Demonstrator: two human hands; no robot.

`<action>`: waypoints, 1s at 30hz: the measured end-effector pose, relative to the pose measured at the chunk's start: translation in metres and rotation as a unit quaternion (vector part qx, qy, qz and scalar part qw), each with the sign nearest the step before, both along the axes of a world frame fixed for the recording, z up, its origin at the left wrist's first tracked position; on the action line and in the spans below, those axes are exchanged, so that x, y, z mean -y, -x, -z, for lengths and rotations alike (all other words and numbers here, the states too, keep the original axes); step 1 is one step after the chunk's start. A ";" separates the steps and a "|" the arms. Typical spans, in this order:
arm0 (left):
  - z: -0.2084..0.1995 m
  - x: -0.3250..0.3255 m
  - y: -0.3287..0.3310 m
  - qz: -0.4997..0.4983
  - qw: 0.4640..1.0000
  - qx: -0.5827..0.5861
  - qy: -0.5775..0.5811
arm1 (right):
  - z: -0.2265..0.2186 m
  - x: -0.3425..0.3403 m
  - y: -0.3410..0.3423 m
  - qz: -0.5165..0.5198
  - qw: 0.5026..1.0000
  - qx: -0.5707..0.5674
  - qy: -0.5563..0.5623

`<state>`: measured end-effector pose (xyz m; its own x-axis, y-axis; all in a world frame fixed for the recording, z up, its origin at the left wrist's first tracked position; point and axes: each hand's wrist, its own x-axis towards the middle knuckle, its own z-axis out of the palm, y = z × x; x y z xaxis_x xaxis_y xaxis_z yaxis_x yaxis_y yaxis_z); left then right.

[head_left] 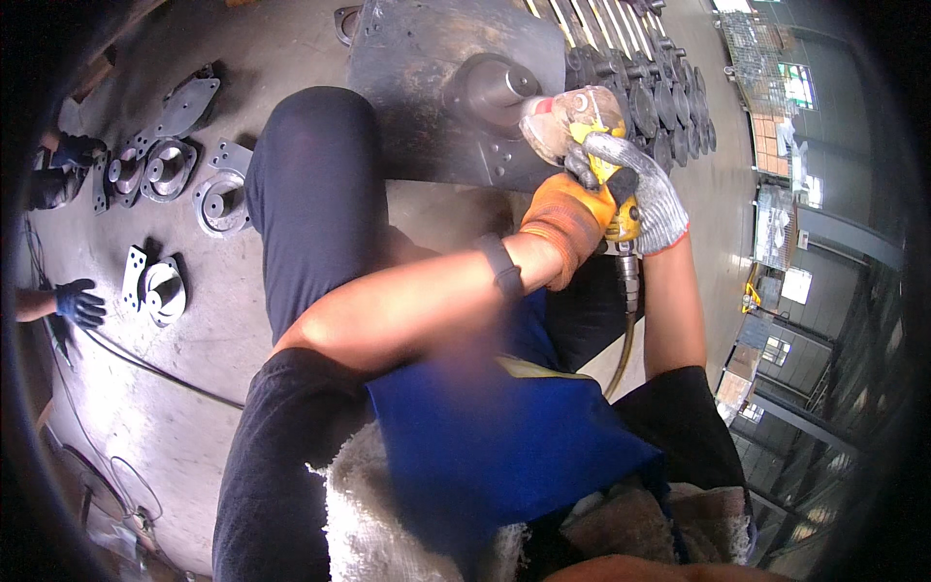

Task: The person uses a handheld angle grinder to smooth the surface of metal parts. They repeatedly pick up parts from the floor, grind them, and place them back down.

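An air-powered angle grinder [574, 118] with a worn, dusty head and a yellow body is gripped in both my hands. My left hand [570, 221], in an orange glove, is closed round its body. On the right side of the tool, my right hand [655, 189] in a grey knit glove wraps the body and trigger area. A hose [627, 335] runs down from the handle. The grinder's head is beside a dark metal flange with a round stub [490, 89], lying on a dark steel worktable [402, 112]. Whether the disc touches the part is hidden.
Several flanged metal parts [170, 170] lie on the floor at left, one pair [163, 291] nearer. Another person's blue-gloved hand [80, 303] reaches in there, near a black cable [145, 367]. Rows of similar dark parts [650, 107] stand beyond the worktable at right.
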<state>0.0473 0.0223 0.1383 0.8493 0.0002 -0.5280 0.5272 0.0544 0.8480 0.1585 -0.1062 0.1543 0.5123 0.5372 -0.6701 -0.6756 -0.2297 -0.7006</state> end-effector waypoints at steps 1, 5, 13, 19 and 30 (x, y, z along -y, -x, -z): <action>0.002 0.004 -0.002 0.027 0.998 0.033 -0.045 | 0.007 0.005 -0.007 -0.010 1.000 0.005 0.008; 0.031 0.020 -0.012 0.079 0.970 0.131 -0.187 | 0.004 -0.009 -0.001 0.004 0.999 0.018 0.050; 0.046 0.023 -0.021 0.061 0.980 0.113 -0.155 | -0.003 -0.030 0.000 0.023 0.997 -0.001 0.072; 0.033 0.007 -0.019 0.085 0.982 0.111 -0.127 | 0.011 -0.022 -0.006 0.025 0.994 0.055 0.091; 0.001 -0.014 -0.004 0.111 0.986 0.067 -0.104 | 0.004 -0.022 0.001 0.034 0.997 0.027 0.059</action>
<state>0.0512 0.0360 0.1373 0.9023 -0.0974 -0.4199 0.3896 -0.2323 0.8912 0.1576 -0.0842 0.1508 0.5814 0.4202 -0.6967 -0.6543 -0.2676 -0.7073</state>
